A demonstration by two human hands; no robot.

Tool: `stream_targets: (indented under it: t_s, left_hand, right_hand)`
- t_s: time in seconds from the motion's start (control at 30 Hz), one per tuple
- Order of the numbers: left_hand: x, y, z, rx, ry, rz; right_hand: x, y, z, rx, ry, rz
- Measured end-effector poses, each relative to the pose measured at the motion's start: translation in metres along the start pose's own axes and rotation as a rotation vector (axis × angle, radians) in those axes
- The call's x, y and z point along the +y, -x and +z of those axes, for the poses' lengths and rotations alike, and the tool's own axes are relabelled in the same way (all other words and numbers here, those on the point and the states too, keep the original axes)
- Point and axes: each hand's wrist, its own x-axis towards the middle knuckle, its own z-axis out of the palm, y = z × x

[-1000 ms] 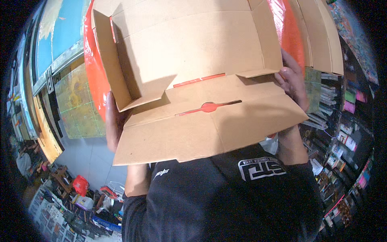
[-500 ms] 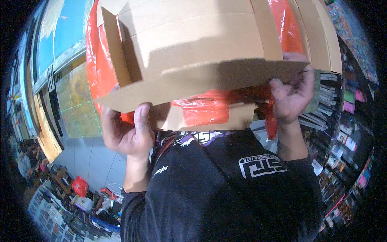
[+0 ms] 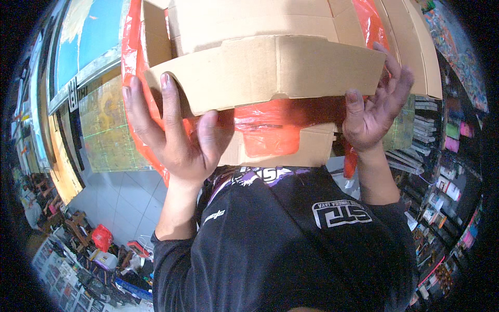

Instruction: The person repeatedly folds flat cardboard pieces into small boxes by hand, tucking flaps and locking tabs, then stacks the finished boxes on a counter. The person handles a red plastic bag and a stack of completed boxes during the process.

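Here, cardboard box [image 3: 270, 67] between left hand [image 3: 176, 135], right hand [image 3: 371, 112]

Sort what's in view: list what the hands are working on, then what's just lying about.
In hand:
- left hand and right hand, gripping the cardboard box
- orange plastic bag pressed against the box

Lying about:
- red bag on the tiled floor
- packed shelves

- A brown cardboard box [image 3: 275, 62] is being held up close to the camera, filling the upper part of the view, one long flap folding across its front.
- An orange plastic bag [image 3: 270, 122] is showing beneath that flap and along the box's left and right edges, glossy and crumpled.
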Motion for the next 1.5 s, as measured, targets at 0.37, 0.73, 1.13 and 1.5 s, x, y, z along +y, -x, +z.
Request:
stream_targets:
  t_s: [0.37, 0.73, 1.13, 1.5]
  left_hand:
    - [0.007, -0.002, -0.018, -0.327, -0.241, 0.102]
    - [0.026, -0.013, -0.027, -0.446, -0.041, 0.184]
    - [0.031, -0.025, -0.036, -0.709, 0.174, 0.140]
    - [0.030, -0.036, -0.042, -0.868, 0.251, 0.113]
  right_hand:
    - [-0.026, -0.013, -0.019, -0.457, 0.664, -0.298]
    - [-0.052, -0.028, -0.023, -0.836, 0.617, -0.233]
    - [-0.052, -0.026, -0.022, -0.970, 0.319, -0.100]
    - [-0.054, -0.029, -0.022, -1.011, 0.312, -0.083]
